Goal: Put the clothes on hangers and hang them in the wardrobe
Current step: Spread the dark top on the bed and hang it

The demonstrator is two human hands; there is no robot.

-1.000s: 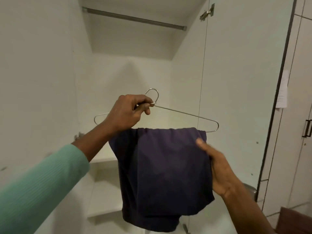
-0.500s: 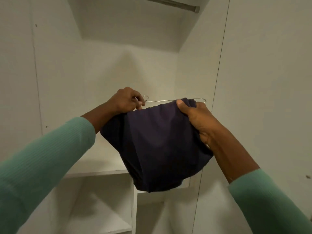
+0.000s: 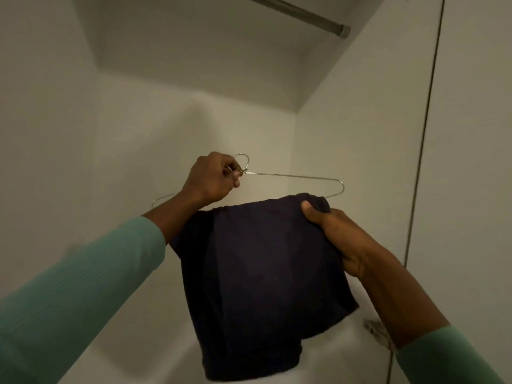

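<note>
Head view: your left hand [image 3: 210, 180] pinches the wire hanger [image 3: 291, 176] at the base of its hook, inside the wardrobe [image 3: 166, 120], well below the rail [image 3: 299, 13]. The dark garment [image 3: 263, 259] hangs folded over the hanger's lower bar; your right hand [image 3: 333, 235] grips its upper right corner.

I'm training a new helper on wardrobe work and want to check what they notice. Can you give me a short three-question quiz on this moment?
1. Which hand holds the wire hanger near its hook?
A) left hand
B) right hand
C) neither
2. True or false: the hanger is not yet on the rail above it.
3. Fill in: the right hand grips the top edge of the dark ____ that hangs from the hanger.

Key: 1 A; 2 true; 3 garment.
</note>
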